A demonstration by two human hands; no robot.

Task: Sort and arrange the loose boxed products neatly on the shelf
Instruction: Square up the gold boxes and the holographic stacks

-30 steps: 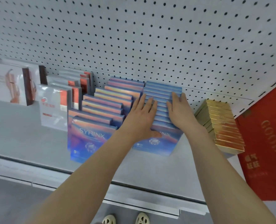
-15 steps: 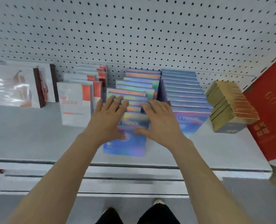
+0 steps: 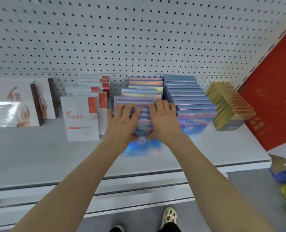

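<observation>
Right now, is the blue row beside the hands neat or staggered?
Neat: the blue row stands upright, box edges aligned, unlike the staggered holographic row.

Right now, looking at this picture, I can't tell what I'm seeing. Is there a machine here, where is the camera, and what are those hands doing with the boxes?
There is no machine here. A person wears a wide-angle camera on the head, so you look forward and down along both bare arms, with the shoes at the bottom.

The left hand and the right hand lie side by side on top of the shiny row of SYRINX boxes, fingers spread over the box tops, thumbs at the front box. They seem to press or straighten the row; nothing is lifted.

All of it stands on a grey shelf backed by a pegboard wall. Right of the hands is a tidy blue row of SYRINX boxes, then gold boxes and a big red box. Left of them stand white boxes with red patches and larger white boxes.
</observation>
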